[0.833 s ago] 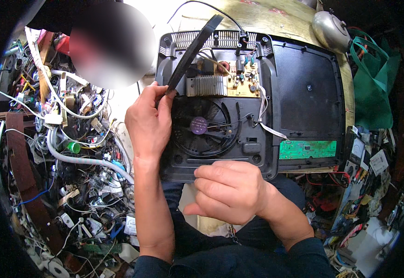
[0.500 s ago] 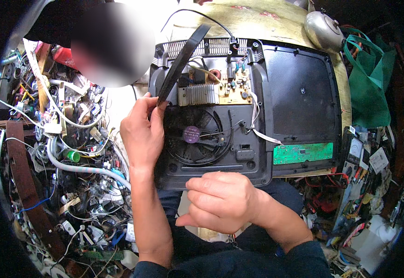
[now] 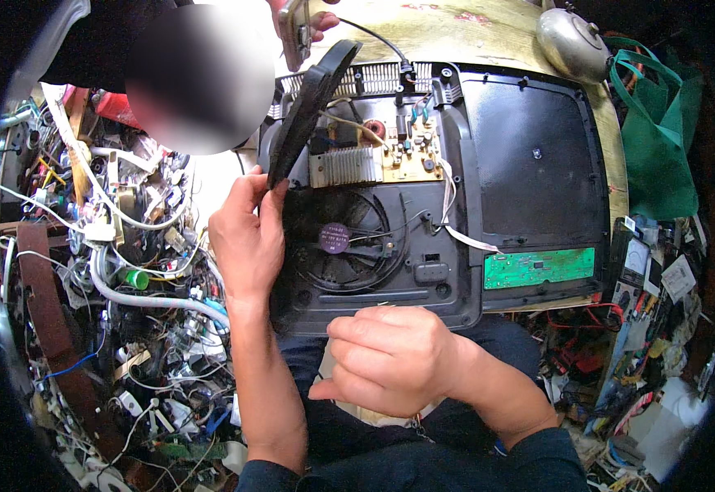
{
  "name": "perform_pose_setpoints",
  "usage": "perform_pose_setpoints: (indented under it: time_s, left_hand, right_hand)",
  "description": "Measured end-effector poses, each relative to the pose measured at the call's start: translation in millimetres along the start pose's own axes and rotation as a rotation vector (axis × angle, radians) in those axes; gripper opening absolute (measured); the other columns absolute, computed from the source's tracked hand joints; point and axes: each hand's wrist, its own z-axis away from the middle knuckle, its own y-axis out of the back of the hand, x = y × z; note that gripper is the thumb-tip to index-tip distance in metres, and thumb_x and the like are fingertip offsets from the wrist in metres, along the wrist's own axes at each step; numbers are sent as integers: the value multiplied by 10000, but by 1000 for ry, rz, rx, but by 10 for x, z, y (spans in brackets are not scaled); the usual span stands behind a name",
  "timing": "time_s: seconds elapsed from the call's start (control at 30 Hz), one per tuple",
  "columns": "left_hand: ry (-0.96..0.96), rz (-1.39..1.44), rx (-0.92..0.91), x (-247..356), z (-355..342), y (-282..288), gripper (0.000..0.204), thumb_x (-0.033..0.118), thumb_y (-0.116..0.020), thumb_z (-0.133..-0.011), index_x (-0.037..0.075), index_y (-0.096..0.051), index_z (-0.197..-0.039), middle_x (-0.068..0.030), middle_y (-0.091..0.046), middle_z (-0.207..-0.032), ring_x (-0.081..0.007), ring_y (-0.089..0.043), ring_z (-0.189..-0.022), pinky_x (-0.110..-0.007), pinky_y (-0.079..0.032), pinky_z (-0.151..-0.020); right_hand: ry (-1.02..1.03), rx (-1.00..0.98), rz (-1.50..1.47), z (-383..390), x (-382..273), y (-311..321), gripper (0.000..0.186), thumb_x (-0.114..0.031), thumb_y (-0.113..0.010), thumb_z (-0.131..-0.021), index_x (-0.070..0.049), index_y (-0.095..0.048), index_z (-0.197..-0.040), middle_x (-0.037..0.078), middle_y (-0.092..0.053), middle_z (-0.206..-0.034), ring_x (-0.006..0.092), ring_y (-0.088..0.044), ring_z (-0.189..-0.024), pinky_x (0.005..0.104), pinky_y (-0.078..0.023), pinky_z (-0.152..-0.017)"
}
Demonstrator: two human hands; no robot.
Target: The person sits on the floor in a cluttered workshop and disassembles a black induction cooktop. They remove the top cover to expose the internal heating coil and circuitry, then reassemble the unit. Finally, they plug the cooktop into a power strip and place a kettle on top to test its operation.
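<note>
My left hand (image 3: 247,234) pinches the lower end of a black flat plate (image 3: 312,111), seen nearly edge-on and raised over the left side of an opened appliance base (image 3: 444,287). Inside that base lie a black fan (image 3: 366,246) with a purple label, a finned heatsink (image 3: 345,168) and a tan circuit board (image 3: 411,156). My right hand (image 3: 390,357) is curled closed in front of the base's near edge, above my lap. What it holds, if anything, is hidden by the fingers. White wires (image 3: 449,197) run from the base to a green circuit board (image 3: 538,269).
The green board sits in a black cover (image 3: 530,156) right of the base. Another person's hand (image 3: 322,25) holds a grey device (image 3: 295,37) at the far edge. A metal pot-like object (image 3: 572,43) and green bag (image 3: 659,139) stand right. Cables and scrap (image 3: 152,303) fill the left.
Another person's hand with a grey device has come into view at the top. The black plate in my left hand has turned slightly, showing more of its face. My right hand stays about where it was.
</note>
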Motion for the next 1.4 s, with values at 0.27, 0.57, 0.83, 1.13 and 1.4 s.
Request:
perform_pose_setpoints:
  time_s: [0.27, 0.57, 0.83, 1.13, 1.4]
  left_hand:
    - [9, 14, 16, -7, -4, -35, 115, 105, -716, -935, 9, -695, -994, -221, -746, -971, -350, -760, -834, -389, -571, -713]
    - [-74, 21, 65, -31, 26, -64, 146, 167, -732, -953, 30, -712, -999, -148, -743, -809, -255, -731, -672, -351, -541, -642]
    - [-43, 24, 51, -87, -11, -134, 200, 220, -717, -974, 21, -691, -969, -164, -690, -750, -277, -658, -620, -364, -500, -622]
    - [-12, -51, 62, 51, 41, -98, 176, 168, -699, -987, -7, -686, -998, -166, -710, -777, -186, -640, -647, -347, -501, -641]
    - [-54, -65, 49, 43, 44, -61, 119, 118, -703, -961, 19, -694, -1026, -170, -734, -843, -303, -720, -710, -378, -535, -657]
  right_hand:
    - [-18, 61, -85, -43, -42, 140, 379, -322, -904, -695, -84, -615, -755, 89, -691, -882, 246, -719, -798, 344, -609, -641]
    - [234, 279, -179, -81, -299, 356, 321, -107, -879, -727, -65, -684, -979, 121, -703, -859, 296, -719, -735, 429, -597, -524]
    - [-419, 215, -215, -303, -738, 405, 192, -95, -853, -734, -38, -713, -852, 54, -706, -866, 203, -709, -700, 262, -572, -527]
    - [-156, 10, -66, 9, -145, 90, 197, -222, -752, -753, -71, -659, -839, 16, -619, -742, 168, -654, -636, 276, -485, -509]
    - [-260, 108, -11, 22, 59, 183, 237, -198, -826, -766, -97, -618, -818, 27, -577, -661, 214, -650, -592, 342, -525, -540]
